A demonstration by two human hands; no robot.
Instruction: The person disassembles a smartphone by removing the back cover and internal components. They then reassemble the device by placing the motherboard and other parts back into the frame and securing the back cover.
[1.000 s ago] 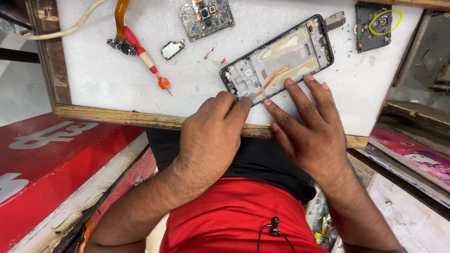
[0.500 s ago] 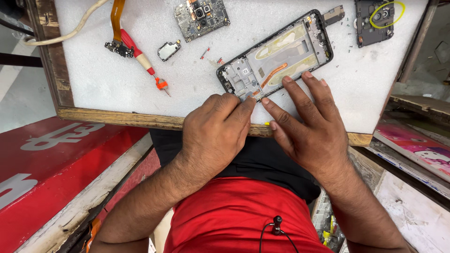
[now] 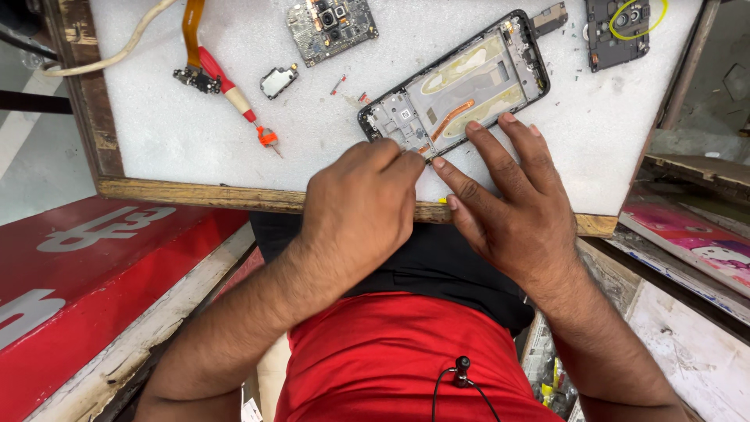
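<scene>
White foam bench, opened phone frame on top. Left hand curled, fingertips pinched at frame's near corner. Right hand spread flat, fingertips touching frame's edge, gripping nothing.

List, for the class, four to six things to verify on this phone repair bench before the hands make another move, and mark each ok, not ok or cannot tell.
1. Opened phone frame lies flat on the white mat: ok.
2. Right hand steadies the frame, fingertips on its near edge: ok.
3. Left hand has its fingertips at the frame's lower corner; whether it grips a tool or part: cannot tell.
4. Red-handled screwdriver lies apart from both hands: ok.
5. Circuit board sits clear of the frame: ok.
6. Loose small bits are scattered on the mat, uncontained: not ok.
</scene>
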